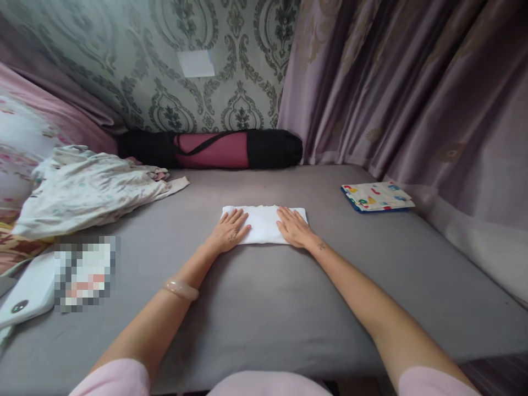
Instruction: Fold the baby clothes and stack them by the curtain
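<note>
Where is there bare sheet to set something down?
Bare grey sheet shows between the forearms, and from the white cloth to the patterned folded cloth and the long bag. Crowded: the left side, with rumpled clothing and a white device; the white cloth, under left hand and right hand.

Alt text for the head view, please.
Both hands, left and right, press flat on a folded white cloth on a grey bed. A patterned folded cloth lies right, rumpled clothing left, a black-and-red bag behind.
</note>
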Demonstrator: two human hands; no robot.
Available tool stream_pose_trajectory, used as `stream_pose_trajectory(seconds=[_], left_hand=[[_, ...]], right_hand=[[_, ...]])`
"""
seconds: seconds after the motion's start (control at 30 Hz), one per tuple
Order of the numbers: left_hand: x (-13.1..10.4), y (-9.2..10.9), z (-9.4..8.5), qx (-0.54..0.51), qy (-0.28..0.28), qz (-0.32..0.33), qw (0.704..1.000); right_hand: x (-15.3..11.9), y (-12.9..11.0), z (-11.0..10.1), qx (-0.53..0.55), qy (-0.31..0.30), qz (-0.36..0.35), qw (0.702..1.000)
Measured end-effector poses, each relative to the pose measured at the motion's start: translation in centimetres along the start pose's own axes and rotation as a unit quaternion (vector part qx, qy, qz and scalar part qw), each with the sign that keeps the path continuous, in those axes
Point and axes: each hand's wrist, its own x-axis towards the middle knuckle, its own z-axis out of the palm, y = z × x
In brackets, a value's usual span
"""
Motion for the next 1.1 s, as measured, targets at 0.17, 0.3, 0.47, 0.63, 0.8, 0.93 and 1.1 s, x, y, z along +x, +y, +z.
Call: stream_pose_trajectory(seconds=[0.17, 0.3, 0.47, 0.63, 0.8, 0.93, 1.1], left_hand=[[-2.4, -2.4, -0.1, -0.021, -0.004, -0.038, 0.999], [-3.8, -2.9, -0.3, -0.039, 0.038, -0.055, 0.997], [-4.1, -2.4, -0.3, -0.032, 0.064, -0.050, 0.996], [-4.2, -2.2, -0.4, -0.018, 0.045, -0.047, 0.998], [-4.2, -2.3, -0.5, -0.026, 0.033, -0.055, 0.998], [-4.2, -2.2, -0.5, -0.037, 0.053, -0.054, 0.996], [-4.4, -2.2, -0.7, -0.043, 0.059, -0.045, 0.996]], right_hand=[[-1.4, 2.8, -0.2, -0.014, -0.012, 0.038, 0.999], [-2.4, 3.5, -1.3, -0.047, -0.005, 0.095, 0.994], [-1.8, 1.4, -1.9, -0.062, 0.073, 0.068, 0.993], [-0.6, 1.5, 0.4, -0.023, 0.017, 0.068, 0.997], [-0.4, 2.9, 1.4, -0.020, 0.003, 0.070, 0.997], [-0.2, 2.3, 0.2, -0.018, -0.023, 0.079, 0.996], [0.3, -1.4, -1.3, -0.022, 0.010, 0.039, 0.999]])
